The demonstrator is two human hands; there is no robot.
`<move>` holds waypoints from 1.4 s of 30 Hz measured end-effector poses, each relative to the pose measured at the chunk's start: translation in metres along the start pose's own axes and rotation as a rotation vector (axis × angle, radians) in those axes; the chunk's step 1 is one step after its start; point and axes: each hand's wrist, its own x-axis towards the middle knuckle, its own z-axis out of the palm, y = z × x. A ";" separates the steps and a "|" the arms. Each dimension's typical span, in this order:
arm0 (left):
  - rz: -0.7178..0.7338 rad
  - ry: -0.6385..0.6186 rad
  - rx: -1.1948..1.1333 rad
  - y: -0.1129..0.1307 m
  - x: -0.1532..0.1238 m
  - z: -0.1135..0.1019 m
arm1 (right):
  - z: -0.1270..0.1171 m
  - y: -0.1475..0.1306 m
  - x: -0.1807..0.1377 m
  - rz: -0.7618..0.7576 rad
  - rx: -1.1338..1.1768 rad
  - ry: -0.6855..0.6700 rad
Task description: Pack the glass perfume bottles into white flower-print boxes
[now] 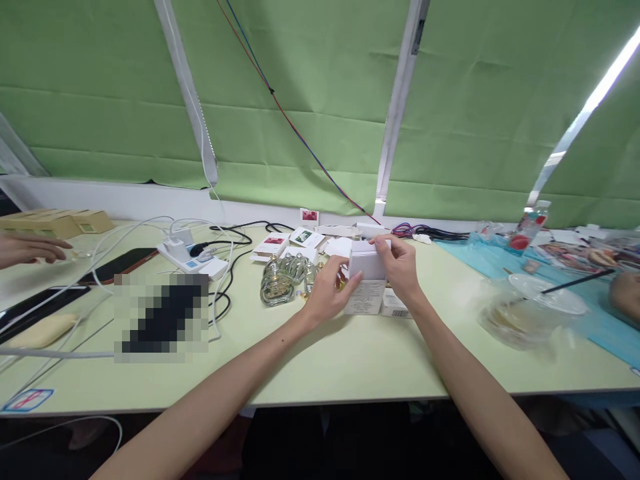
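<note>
A small white carton (pixel 369 263) is upright between my two hands, above the middle of the table. My left hand (pixel 327 288) is closed around its left side, thumb on the near face. My right hand (pixel 401 265) grips the upper right corner, its fingers at the top edge. Just below, a white panel with fine print (pixel 364 297) shows; I cannot tell whether it belongs to the same carton. A low white box with a barcode (pixel 397 305) lies beside it. Several glass bottles (pixel 277 288) with gold-coloured tops stand left of my left hand.
Printed white cards (pixel 307 237) lie behind the bottles. Left are a power strip (pixel 187 259), tangled cables, dark phones (pixel 117 265) and another person's hand (pixel 35 249). To the right are a lidded plastic cup with a straw (pixel 525 310), a bottle (pixel 530 227) and blue sheeting (pixel 465 257).
</note>
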 end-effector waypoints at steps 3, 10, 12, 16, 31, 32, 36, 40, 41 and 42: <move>-0.014 0.008 -0.018 0.000 0.000 -0.001 | 0.000 0.002 0.000 0.009 -0.011 -0.006; -0.008 0.024 -0.045 0.001 0.001 -0.002 | 0.001 0.000 0.000 0.022 -0.017 -0.031; -0.006 0.021 -0.054 0.001 0.001 -0.002 | 0.001 -0.001 0.000 0.018 -0.016 -0.033; -0.019 0.020 -0.071 -0.001 0.000 -0.001 | 0.001 -0.001 0.000 0.025 -0.024 -0.039; -0.035 0.015 -0.076 0.002 0.001 -0.001 | 0.001 -0.003 -0.001 -0.011 0.018 -0.029; -0.034 0.015 -0.076 0.002 0.001 -0.001 | 0.001 -0.003 -0.001 -0.019 0.029 -0.033; -0.034 0.013 -0.072 0.003 0.001 -0.002 | 0.001 -0.004 -0.001 -0.038 0.037 -0.053; -0.041 0.008 -0.071 0.003 0.001 -0.002 | 0.001 -0.001 -0.002 -0.037 0.033 -0.064; -0.042 0.007 -0.070 0.003 0.001 -0.002 | 0.000 0.000 -0.001 -0.039 0.031 -0.066; -0.044 0.006 -0.069 0.003 0.001 -0.001 | 0.000 0.000 -0.001 -0.040 0.027 -0.065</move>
